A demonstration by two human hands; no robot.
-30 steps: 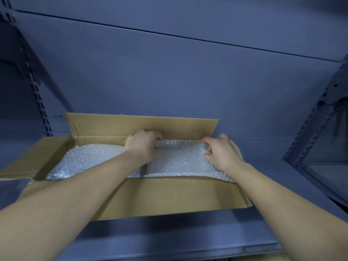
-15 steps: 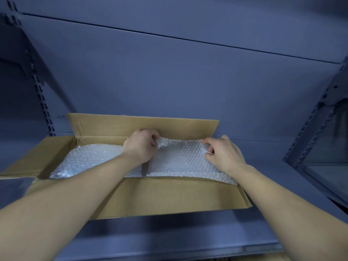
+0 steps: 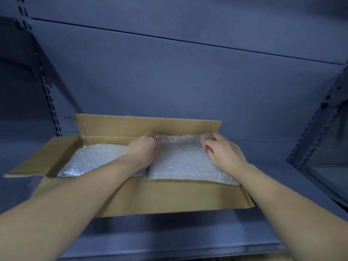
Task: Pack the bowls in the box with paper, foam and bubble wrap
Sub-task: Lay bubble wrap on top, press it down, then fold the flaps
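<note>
An open cardboard box stands on a blue-grey metal shelf, flaps folded outward. Two sheets of bubble wrap lie across its top. The left bubble wrap sheet lies flat. The right bubble wrap sheet has its far edge lifted. My left hand pinches that sheet's far left corner. My right hand pinches its far right corner. Whatever lies under the wrap is hidden; no bowls show.
The shelf's back panel rises right behind the box. Slotted uprights stand at the left and at the right. The shelf's front lip runs below the box.
Both hands have raised the far edge of the right sheet, which now curls up off the box. My right hand has shifted slightly toward that corner.
</note>
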